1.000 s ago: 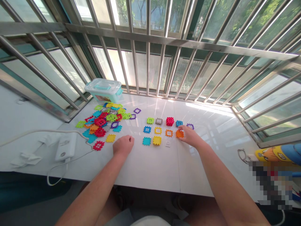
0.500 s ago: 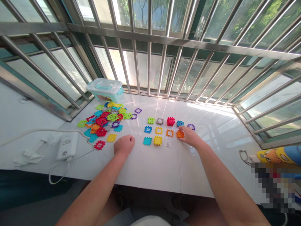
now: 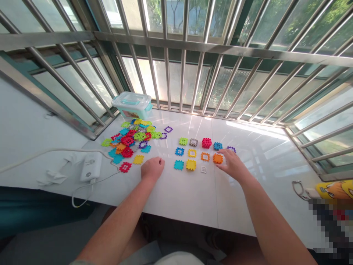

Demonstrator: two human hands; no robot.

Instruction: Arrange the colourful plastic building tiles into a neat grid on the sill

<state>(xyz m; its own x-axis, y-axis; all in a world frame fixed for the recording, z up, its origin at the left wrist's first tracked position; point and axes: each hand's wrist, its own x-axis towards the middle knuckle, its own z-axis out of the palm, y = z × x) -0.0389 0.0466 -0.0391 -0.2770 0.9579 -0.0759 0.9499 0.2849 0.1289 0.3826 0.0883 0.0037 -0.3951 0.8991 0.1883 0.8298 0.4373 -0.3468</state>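
My left hand (image 3: 152, 169) rests on the white table with its fingers curled, holding nothing visible. The nearest pieces are a yellow waffle block (image 3: 138, 159) to its left and a teal block (image 3: 178, 165) to its right. My right hand (image 3: 232, 164) lies open, fingertips right beside an orange block (image 3: 217, 158). A purple block (image 3: 231, 149) sits just beyond those fingers. Other blocks stand in three loose rows, including a red block (image 3: 206, 142). Left of them lies a heap of mixed blocks (image 3: 129, 138).
A clear plastic box with a teal lid (image 3: 131, 105) stands in the table's far corner. A white power adapter (image 3: 91, 166) with its cable and crumpled tissue (image 3: 52, 176) lie left. Steel window bars (image 3: 220, 49) run behind the table.
The whole view has shifted, so everything sits further right in the picture. My right hand has eased off the top of the orange block to beside it. The blocks stay in place.
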